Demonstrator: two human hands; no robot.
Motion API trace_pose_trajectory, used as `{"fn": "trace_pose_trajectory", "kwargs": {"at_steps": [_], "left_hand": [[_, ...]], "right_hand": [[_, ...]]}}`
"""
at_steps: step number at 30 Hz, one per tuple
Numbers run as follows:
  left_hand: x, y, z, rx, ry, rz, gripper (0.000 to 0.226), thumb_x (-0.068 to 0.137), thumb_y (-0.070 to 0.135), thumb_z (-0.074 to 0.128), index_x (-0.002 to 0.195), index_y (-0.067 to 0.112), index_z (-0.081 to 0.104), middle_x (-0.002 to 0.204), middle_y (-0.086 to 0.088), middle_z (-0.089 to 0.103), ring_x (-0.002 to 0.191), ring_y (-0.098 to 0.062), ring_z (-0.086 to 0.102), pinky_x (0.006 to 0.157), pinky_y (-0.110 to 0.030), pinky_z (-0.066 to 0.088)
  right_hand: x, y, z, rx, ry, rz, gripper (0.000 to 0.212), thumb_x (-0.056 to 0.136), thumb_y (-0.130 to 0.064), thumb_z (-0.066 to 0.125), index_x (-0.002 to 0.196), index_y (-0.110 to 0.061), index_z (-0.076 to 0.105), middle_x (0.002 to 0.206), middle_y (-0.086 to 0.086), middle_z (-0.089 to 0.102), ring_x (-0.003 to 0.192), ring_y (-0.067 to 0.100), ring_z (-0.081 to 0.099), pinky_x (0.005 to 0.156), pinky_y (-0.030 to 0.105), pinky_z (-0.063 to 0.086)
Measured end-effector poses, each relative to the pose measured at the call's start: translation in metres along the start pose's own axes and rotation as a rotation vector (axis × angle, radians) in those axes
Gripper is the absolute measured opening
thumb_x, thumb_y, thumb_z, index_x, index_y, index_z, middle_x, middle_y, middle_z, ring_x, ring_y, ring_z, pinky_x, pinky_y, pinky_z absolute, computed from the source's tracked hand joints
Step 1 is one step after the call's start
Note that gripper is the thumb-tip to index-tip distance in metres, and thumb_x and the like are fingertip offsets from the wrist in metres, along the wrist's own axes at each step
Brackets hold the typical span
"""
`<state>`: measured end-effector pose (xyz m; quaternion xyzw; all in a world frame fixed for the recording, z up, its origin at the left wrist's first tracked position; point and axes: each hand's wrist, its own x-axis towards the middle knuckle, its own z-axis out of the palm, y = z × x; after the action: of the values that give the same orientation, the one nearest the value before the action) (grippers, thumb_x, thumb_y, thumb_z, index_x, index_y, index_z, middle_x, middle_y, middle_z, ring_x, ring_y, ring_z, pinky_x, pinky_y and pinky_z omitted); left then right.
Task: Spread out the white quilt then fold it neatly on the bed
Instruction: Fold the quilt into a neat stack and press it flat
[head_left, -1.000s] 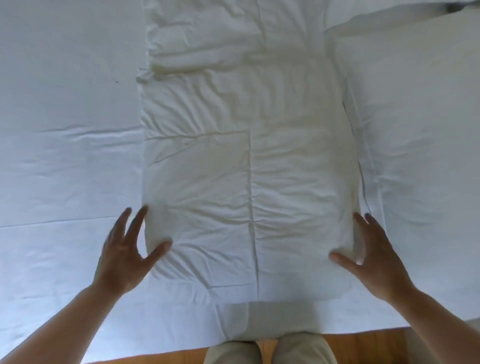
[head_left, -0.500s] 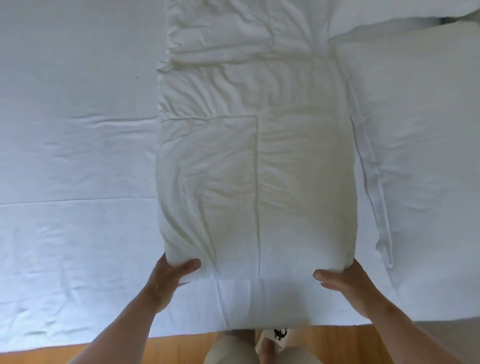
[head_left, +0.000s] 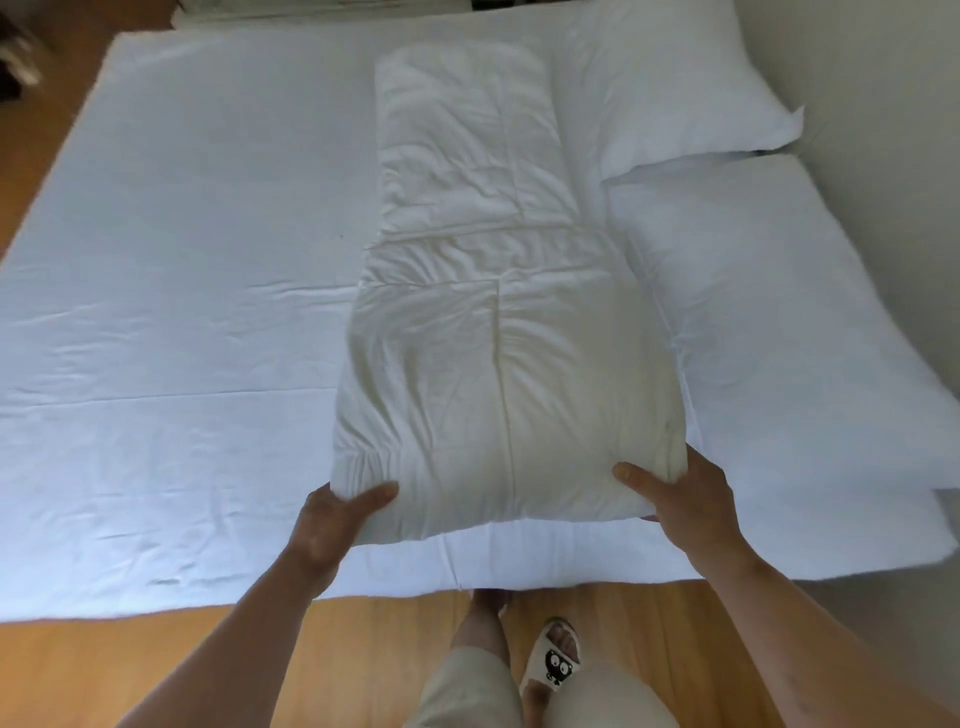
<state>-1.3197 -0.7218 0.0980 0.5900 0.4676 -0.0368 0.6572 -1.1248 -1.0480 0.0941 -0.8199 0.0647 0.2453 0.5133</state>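
The white quilt (head_left: 493, 322) lies folded into a long narrow strip that runs from the bed's near edge toward its far side. Its near end is lifted off the pale blue sheet (head_left: 171, 312). My left hand (head_left: 332, 525) grips the near left corner, thumb on top and fingers underneath. My right hand (head_left: 685, 499) grips the near right corner the same way. The far half of the quilt still rests flat on the bed.
Two white pillows lie right of the quilt, one at the far right (head_left: 685, 88) and one nearer (head_left: 779, 332). A wooden floor (head_left: 156, 670) runs along the bed's near edge. My legs and a slippered foot (head_left: 556, 660) stand below. A wall bounds the right side.
Both hands went from open beside the quilt to gripping its near corners. The near end has risen off the sheet, and the camera has pulled back, showing more of the bed.
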Motion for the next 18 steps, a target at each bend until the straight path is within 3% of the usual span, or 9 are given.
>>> {"fn": "trace_pose_trajectory", "kwargs": {"at_steps": [4,7,10,12,15,18], "left_hand": [[-0.084,0.002,-0.016,-0.015,-0.009,0.041,0.038,0.075,0.022,0.084,0.108,0.008,0.072,0.098,-0.010,0.078,0.093,-0.030,0.074,0.079,-0.042,0.057],[-0.129,-0.009,-0.029,-0.032,0.014,0.040,0.044,0.072,0.025,0.086,0.110,0.010,0.071,0.101,-0.009,0.077,0.096,-0.030,0.073,0.078,-0.045,0.060],[-0.170,-0.019,-0.042,-0.011,0.019,0.046,0.052,0.069,0.033,0.089,0.113,0.013,0.070,0.105,-0.004,0.076,0.100,-0.027,0.072,0.084,-0.051,0.060],[-0.195,-0.026,-0.053,0.027,0.015,0.062,0.063,0.059,0.044,0.089,0.112,0.015,0.071,0.104,-0.003,0.077,0.096,-0.024,0.073,0.080,-0.049,0.061],[-0.234,-0.040,-0.072,0.110,-0.005,0.104,0.068,0.053,0.053,0.087,0.109,0.017,0.072,0.100,-0.001,0.078,0.091,-0.021,0.075,0.071,-0.042,0.062],[-0.277,-0.060,-0.091,0.176,0.008,0.122,0.052,0.061,0.046,0.090,0.101,0.018,0.073,0.090,0.003,0.079,0.082,-0.017,0.075,0.061,-0.031,0.060]], "right_hand": [[-0.071,-0.015,-0.029,-0.014,0.007,-0.013,0.039,0.071,-0.039,0.090,0.101,-0.036,0.065,0.096,-0.008,0.072,0.084,0.016,0.071,0.067,0.044,0.064],[-0.116,-0.018,-0.037,-0.029,0.012,-0.005,0.045,0.071,-0.041,0.090,0.106,-0.031,0.065,0.097,-0.006,0.072,0.085,0.017,0.070,0.066,0.043,0.064],[-0.159,-0.016,-0.043,-0.043,0.003,-0.027,0.048,0.072,-0.045,0.088,0.111,-0.027,0.066,0.096,-0.011,0.070,0.088,0.010,0.067,0.063,0.030,0.059],[-0.189,-0.013,-0.048,-0.070,-0.004,-0.051,0.048,0.072,-0.049,0.086,0.111,-0.031,0.064,0.097,-0.017,0.068,0.089,0.003,0.065,0.067,0.022,0.052],[-0.236,-0.003,-0.054,-0.063,-0.011,-0.049,0.049,0.070,-0.051,0.086,0.110,-0.033,0.065,0.099,-0.016,0.071,0.091,0.005,0.068,0.073,0.028,0.058],[-0.286,0.011,-0.059,-0.084,-0.015,-0.035,0.038,0.069,-0.050,0.087,0.100,-0.041,0.067,0.098,-0.013,0.075,0.090,0.012,0.073,0.075,0.043,0.064]]}}
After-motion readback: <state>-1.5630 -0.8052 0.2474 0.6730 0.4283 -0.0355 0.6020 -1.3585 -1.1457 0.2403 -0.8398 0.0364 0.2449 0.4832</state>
